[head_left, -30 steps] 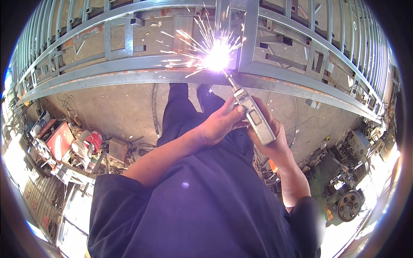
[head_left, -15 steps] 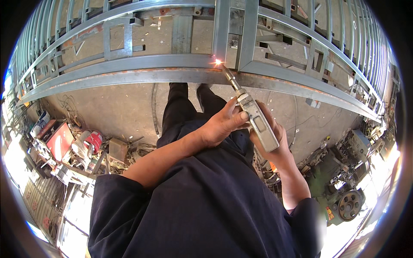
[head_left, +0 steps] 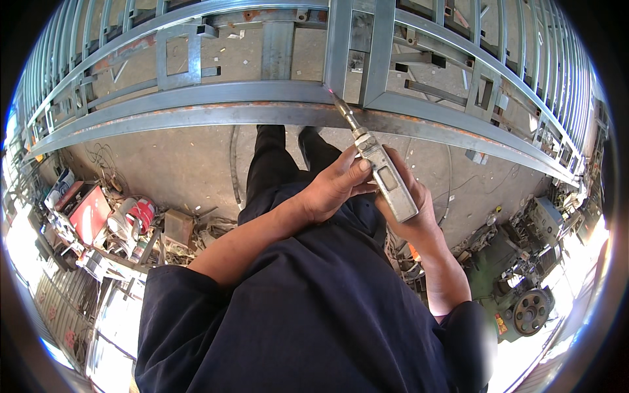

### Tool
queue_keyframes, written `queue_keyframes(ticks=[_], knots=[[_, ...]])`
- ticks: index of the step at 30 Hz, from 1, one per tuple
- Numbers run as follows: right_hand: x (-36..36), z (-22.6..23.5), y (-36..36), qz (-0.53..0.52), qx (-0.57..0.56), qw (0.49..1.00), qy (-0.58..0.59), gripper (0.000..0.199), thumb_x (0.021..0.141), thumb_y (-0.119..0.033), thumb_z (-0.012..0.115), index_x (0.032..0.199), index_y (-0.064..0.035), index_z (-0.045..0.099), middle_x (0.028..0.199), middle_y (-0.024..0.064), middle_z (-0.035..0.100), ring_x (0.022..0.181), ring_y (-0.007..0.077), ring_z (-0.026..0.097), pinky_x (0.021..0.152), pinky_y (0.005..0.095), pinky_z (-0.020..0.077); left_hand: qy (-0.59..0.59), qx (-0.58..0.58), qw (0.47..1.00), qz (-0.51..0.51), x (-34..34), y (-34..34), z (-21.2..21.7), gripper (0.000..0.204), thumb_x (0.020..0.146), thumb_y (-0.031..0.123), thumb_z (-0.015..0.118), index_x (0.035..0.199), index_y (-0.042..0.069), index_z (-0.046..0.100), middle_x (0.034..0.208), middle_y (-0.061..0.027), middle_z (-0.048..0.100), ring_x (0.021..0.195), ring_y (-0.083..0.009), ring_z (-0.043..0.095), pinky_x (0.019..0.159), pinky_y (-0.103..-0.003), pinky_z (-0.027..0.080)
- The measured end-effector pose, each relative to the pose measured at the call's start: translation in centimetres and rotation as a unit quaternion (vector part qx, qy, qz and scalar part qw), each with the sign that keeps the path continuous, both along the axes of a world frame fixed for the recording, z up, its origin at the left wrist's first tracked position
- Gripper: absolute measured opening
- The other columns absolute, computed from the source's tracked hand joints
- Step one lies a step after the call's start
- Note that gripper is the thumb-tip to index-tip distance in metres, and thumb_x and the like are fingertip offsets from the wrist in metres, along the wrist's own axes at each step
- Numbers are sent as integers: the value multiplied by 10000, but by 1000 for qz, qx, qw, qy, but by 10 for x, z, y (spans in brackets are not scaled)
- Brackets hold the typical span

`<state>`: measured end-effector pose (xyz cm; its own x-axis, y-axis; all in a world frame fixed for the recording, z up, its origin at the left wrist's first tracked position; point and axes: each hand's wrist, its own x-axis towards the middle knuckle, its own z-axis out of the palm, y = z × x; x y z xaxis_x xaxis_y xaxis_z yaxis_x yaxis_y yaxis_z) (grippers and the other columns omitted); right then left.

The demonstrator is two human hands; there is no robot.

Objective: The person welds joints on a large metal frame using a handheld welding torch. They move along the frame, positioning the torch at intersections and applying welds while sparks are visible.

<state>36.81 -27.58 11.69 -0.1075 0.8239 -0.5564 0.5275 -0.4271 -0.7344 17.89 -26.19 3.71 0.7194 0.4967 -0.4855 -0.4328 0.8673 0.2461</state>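
Note:
My right hand [head_left: 422,211] is wrapped around a worn, grey-silver handheld laser welding gun [head_left: 392,182]. From the other side my left hand [head_left: 335,187] grips the gun near its front, thumb along its edge. The gun's narrow metal nozzle [head_left: 345,114] points up and left at a corner of a galvanized steel frame [head_left: 229,93], where an upright square tube [head_left: 338,49] meets the lower rail. A small pinkish glint shows at the nozzle's tip. Whether the tip touches the metal I cannot tell. My right fingers are partly hidden behind the gun.
A second frame section [head_left: 419,106] with a mitred corner stands just right of the joint. A rusty-edged steel beam [head_left: 196,116] runs along the near side. Hoses lie on the concrete floor [head_left: 177,164]. Clutter and a red panel [head_left: 93,216] are at left, a green machine [head_left: 504,288] at right.
The bright orange spark at the nozzle tip has shrunk to a faint pink glint. Both hands and the gun have shifted slightly left and toward the frame.

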Motion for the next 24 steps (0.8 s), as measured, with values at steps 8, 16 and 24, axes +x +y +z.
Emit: queue_keyframes(ticks=[8,16,24], knots=[[-2,3,1,15,3,1000,-10,788,835,-27,740,1561,-125,451,1271,209,707,1195,398,692,928,402,577,6,3,1000,5,-2,-5,-2,805,1059,521,595,1625,76,235,1513,-111,486,1412,-238,489,1194,-457,401],[-11,-2,-5,17,40,998,-39,782,822,57,686,1553,-102,456,1227,180,724,1109,345,742,902,386,584,-5,1,1000,7,-7,-1,1,789,1059,522,595,1619,81,256,1508,-112,495,1414,-248,494,1204,-465,394],[-11,-1,-4,17,40,998,-34,787,829,66,683,1561,-102,448,1250,180,721,1133,344,737,920,388,582,-6,-6,1000,5,-7,0,2,793,1056,536,589,1617,83,259,1515,-112,486,1429,-251,480,1215,-478,377]])
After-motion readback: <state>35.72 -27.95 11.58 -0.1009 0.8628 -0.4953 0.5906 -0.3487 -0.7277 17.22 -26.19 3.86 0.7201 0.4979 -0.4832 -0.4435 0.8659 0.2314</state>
